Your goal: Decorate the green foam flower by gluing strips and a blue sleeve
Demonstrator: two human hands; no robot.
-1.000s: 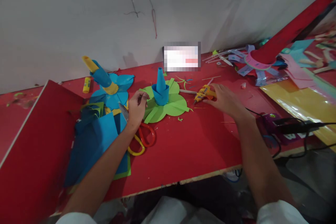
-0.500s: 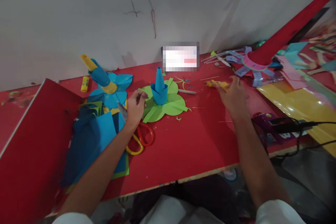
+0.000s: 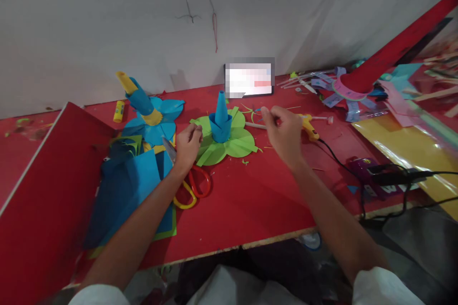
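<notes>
A green paper flower (image 3: 238, 145) lies flat, with a blue paper cup (image 3: 221, 127) and a pointed blue paper cone (image 3: 222, 106) upright at its middle. My left hand (image 3: 189, 147) is closed at the flower's left edge, fingertips pressed together; what they pinch, if anything, is hidden. My right hand (image 3: 284, 133) is curled closed in the air to the flower's right, with nothing seen in it. Beyond it lies a yellow glue gun (image 3: 309, 126). Scissors (image 3: 193, 193) with red and yellow handles lie partly under my left wrist.
A blue paper flower (image 3: 166, 112) with a yellow centre, a glue stick (image 3: 119, 111) and blue paper sheets (image 3: 139, 181) lie left. A phone-like screen (image 3: 249, 78) leans on the wall. At right are a red cone (image 3: 393, 40), yellow sheet (image 3: 397, 138) and black cable (image 3: 336, 157).
My right hand has let go of the glue gun and moved left toward the green flower, its fingers curling closed. My left hand has stayed by the flower's left edge.
</notes>
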